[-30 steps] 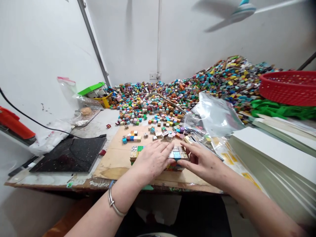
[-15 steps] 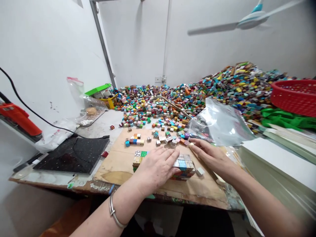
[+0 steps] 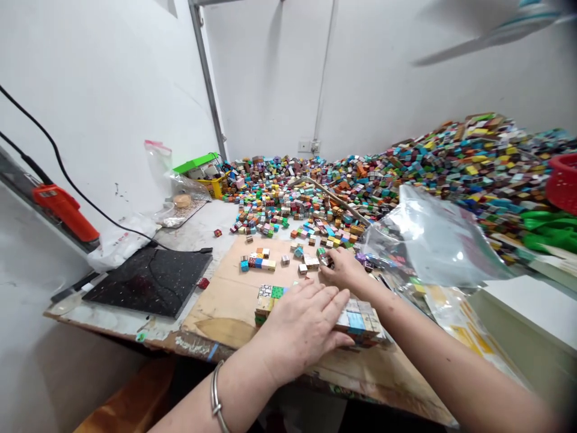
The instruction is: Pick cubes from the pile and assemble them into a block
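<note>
My left hand (image 3: 303,323) lies flat, fingers spread, on a packed block of small coloured cubes (image 3: 360,319) on a brown cardboard sheet (image 3: 229,294). My right hand (image 3: 343,269) reaches past the block to the loose cubes (image 3: 311,260) at the pile's near edge, its fingers curled down round some of them. What it holds is hidden under the fingers. A short row of cubes (image 3: 256,262) sits to the left on the cardboard.
A huge heap of coloured cubes (image 3: 406,168) fills the back of the table. A clear plastic bag (image 3: 433,240) lies right of my right hand. A black slab (image 3: 148,279), a red basket (image 3: 561,180), green cloth (image 3: 547,231) and white boards (image 3: 532,307) surround the cardboard.
My right hand left the packed block and moved forward to the loose cubes, closing its fingers there. My left hand stayed flat on the block. The view shifted right.
</note>
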The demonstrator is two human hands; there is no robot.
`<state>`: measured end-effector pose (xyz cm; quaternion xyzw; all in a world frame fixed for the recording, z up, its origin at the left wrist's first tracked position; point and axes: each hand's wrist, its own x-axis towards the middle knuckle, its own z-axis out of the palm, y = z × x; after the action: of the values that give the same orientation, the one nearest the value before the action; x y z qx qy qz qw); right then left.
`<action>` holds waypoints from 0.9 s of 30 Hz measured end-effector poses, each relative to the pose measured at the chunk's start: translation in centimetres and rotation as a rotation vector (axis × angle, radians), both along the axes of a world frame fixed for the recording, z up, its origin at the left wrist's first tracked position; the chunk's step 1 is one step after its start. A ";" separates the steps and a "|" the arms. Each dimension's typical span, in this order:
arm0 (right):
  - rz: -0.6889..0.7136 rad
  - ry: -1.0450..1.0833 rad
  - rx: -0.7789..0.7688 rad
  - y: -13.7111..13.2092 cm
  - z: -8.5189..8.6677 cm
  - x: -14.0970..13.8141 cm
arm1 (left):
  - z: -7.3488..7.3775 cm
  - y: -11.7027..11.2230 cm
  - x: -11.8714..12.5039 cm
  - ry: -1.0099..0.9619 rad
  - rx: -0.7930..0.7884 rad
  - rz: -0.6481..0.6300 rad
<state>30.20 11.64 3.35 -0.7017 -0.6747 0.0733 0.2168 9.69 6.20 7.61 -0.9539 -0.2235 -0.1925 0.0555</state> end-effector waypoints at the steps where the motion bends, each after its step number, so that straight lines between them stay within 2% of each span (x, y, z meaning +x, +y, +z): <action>1: -0.007 0.027 -0.001 0.2 -0.1 0.3 | 0.0 0.0 0.0 -0.003 0.001 -0.003; 4: -0.011 0.150 -0.003 0.0 0.5 1.3 | 0.2 -0.1 0.0 -0.007 0.006 -0.006; 6: 0.000 0.279 -0.002 -1.3 1.6 2.2 | 0.4 -0.2 0.0 0.003 0.003 -0.006; 9: 0.077 0.562 -0.017 -4.8 3.9 3.3 | 0.6 -0.2 -0.1 0.019 0.000 -0.009; 11: 0.101 0.675 -0.043 -7.5 5.3 3.6 | 0.7 -0.1 0.0 0.024 0.007 -0.013; 14: 0.099 0.580 -0.102 -11.2 6.8 3.4 | 0.5 0.0 0.0 0.029 0.023 -0.013; 17: 0.146 0.387 -0.133 -13.4 7.3 2.6 | 0.3 0.2 0.1 0.037 0.043 0.006; 20: 0.182 0.233 -0.102 -14.0 7.3 1.6 | 0.2 0.2 0.1 0.054 0.052 0.013; 23: 0.192 0.105 0.002 -13.8 7.4 0.7 | 0.3 0.2 0.1 0.063 0.067 0.010; 27: 0.246 0.033 0.052 -13.5 7.2 0.2 | 0.3 0.2 0.1 0.068 0.087 0.006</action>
<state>30.42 -1.89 10.51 -0.6064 -0.7537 0.0933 0.2356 9.79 6.42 7.89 -0.9559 -0.2157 -0.1696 0.1050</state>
